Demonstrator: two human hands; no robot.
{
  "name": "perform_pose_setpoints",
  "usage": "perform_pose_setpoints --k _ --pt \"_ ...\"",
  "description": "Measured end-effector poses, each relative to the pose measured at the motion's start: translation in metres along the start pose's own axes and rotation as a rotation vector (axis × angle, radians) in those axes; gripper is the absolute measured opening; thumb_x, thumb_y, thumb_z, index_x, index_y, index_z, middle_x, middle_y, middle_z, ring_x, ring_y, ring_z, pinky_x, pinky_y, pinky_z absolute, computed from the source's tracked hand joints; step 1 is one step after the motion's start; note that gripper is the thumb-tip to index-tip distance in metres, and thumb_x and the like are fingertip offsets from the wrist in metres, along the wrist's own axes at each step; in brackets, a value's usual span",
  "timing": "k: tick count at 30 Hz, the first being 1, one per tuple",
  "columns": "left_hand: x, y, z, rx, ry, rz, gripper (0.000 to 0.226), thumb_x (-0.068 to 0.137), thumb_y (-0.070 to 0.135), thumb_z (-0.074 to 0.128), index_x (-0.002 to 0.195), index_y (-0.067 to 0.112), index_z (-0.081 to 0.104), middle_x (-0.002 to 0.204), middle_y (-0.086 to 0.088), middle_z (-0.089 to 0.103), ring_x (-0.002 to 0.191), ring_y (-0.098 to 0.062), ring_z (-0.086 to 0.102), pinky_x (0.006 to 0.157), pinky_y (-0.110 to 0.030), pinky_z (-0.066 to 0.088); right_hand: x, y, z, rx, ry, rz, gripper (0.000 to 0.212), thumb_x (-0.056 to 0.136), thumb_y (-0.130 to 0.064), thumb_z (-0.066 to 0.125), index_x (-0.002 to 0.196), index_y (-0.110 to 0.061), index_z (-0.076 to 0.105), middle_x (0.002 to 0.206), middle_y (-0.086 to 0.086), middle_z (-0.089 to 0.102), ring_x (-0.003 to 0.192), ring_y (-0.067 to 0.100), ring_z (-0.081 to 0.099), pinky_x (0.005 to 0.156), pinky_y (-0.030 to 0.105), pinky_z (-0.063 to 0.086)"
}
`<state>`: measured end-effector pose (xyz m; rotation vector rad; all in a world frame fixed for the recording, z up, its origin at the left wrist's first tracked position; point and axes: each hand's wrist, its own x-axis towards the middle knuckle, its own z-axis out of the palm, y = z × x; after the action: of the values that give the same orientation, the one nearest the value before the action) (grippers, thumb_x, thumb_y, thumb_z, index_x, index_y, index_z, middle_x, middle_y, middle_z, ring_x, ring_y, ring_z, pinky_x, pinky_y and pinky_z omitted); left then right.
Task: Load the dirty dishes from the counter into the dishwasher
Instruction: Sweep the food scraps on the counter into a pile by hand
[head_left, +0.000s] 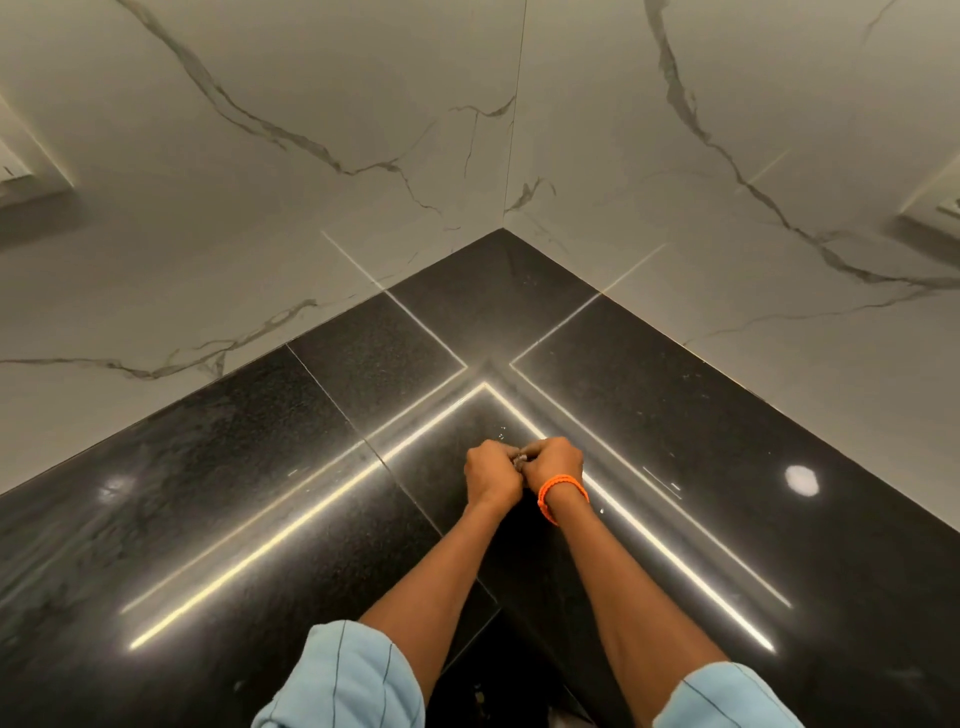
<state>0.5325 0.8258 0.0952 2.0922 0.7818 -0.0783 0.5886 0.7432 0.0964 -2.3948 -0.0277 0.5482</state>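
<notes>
Left hand (491, 475) and right hand (553, 462) meet knuckle to knuckle over the black granite counter (208, 493), fingers curled round something small and glinting — too small to name; no dishes or dishwasher in view, so their handling cannot be judged.

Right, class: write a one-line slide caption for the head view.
Both fists, left hand and right hand, meet over a black granite corner counter.
</notes>
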Motion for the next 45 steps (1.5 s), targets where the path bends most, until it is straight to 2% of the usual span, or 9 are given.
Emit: perform_pose_setpoints --k 4,8,11,15,24,34,38,42,45 --pt "-0.005 -0.007 -0.007 -0.221 -0.055 -0.136 0.028 0.077 0.007 0.077 0.095 0.027 0.083 0.096 0.004 0.079 0.093 -0.011 0.072 0.087 -0.028 0.061 -0.007 0.005 -0.004 0.514 -0.136 0.279 0.021 0.078 0.009 0.076 0.073 -0.011 0.075 0.075 0.007 0.073 0.075 0.020 0.070 0.073 0.039 0.063" --pt "-0.016 -0.015 -0.015 -0.260 -0.114 -0.176 0.027 0.076 0.001 0.080 0.091 0.023 0.083 0.085 0.006 0.078 0.084 -0.006 0.073 0.078 -0.022 0.062 -0.026 0.017 -0.006 0.746 -0.248 0.321 0.020 0.082 0.021 0.064 0.080 0.002 0.070 0.082 0.018 0.071 0.080 0.029 0.071 0.077 0.040 0.062" --pt "-0.035 -0.022 -0.016 -0.277 -0.142 -0.168 0.027 0.076 -0.001 0.081 0.091 0.021 0.082 0.077 0.011 0.074 0.075 0.002 0.069 0.069 -0.013 0.058 -0.045 0.032 -0.003 0.788 -0.221 0.323 0.020 0.082 0.021 0.065 0.079 0.003 0.072 0.085 0.021 0.072 0.085 0.032 0.072 0.075 0.038 0.063" --pt "-0.060 -0.037 -0.014 -0.280 -0.185 -0.164 0.028 0.074 -0.003 0.080 0.092 0.018 0.083 0.088 0.004 0.078 0.082 -0.005 0.073 0.081 -0.027 0.063 -0.075 0.051 0.004 0.847 -0.194 0.333 0.017 0.080 0.020 0.067 0.080 0.004 0.073 0.092 0.025 0.073 0.087 0.034 0.073 0.071 0.036 0.061" --pt "-0.135 -0.064 -0.016 -0.245 -0.243 -0.099 0.030 0.075 -0.003 0.078 0.094 0.019 0.083 0.086 0.002 0.079 0.082 -0.006 0.074 0.083 -0.026 0.062 -0.167 0.081 0.014 0.954 -0.097 0.327 0.016 0.080 0.020 0.067 0.085 0.006 0.072 0.093 0.025 0.073 0.088 0.035 0.073 0.078 0.040 0.062" --pt "-0.232 -0.128 0.003 -0.148 -0.194 -0.116 0.027 0.078 0.003 0.079 0.096 0.023 0.082 0.085 0.010 0.076 0.080 0.004 0.067 0.066 -0.004 0.048 -0.260 0.134 0.058 0.934 -0.156 0.372 0.016 0.081 0.020 0.066 0.088 0.006 0.073 0.084 0.019 0.074 0.083 0.032 0.073 0.078 0.038 0.062" --pt "-0.253 -0.170 0.035 -0.114 -0.207 -0.220 0.023 0.078 0.010 0.081 0.092 0.027 0.082 0.081 0.012 0.074 0.082 -0.002 0.071 0.068 -0.012 0.054 -0.273 0.174 0.093 0.874 -0.186 0.457 0.016 0.079 0.018 0.069 0.087 0.004 0.073 0.088 0.022 0.074 0.084 0.032 0.074 0.076 0.038 0.061" --pt "-0.257 -0.216 0.071 -0.086 -0.252 -0.274 0.020 0.080 0.013 0.082 0.097 0.023 0.081 0.088 0.010 0.074 0.075 0.003 0.063 0.054 -0.003 0.043 -0.274 0.211 0.130 0.822 -0.207 0.554 0.017 0.080 0.018 0.070 0.081 0.001 0.071 0.085 0.020 0.073 0.076 0.026 0.072 0.065 0.032 0.061" --pt "-0.244 -0.255 0.105 -0.037 -0.309 -0.283 0.010 0.087 0.014 0.075 0.086 0.024 0.075 0.079 0.011 0.065 0.067 0.002 0.055 0.051 -0.006 0.038 -0.259 0.239 0.167 0.798 -0.260 0.581 0.021 0.079 0.019 0.069 0.073 0.000 0.066 0.081 0.020 0.070 0.077 0.028 0.068 0.078 0.041 0.060"
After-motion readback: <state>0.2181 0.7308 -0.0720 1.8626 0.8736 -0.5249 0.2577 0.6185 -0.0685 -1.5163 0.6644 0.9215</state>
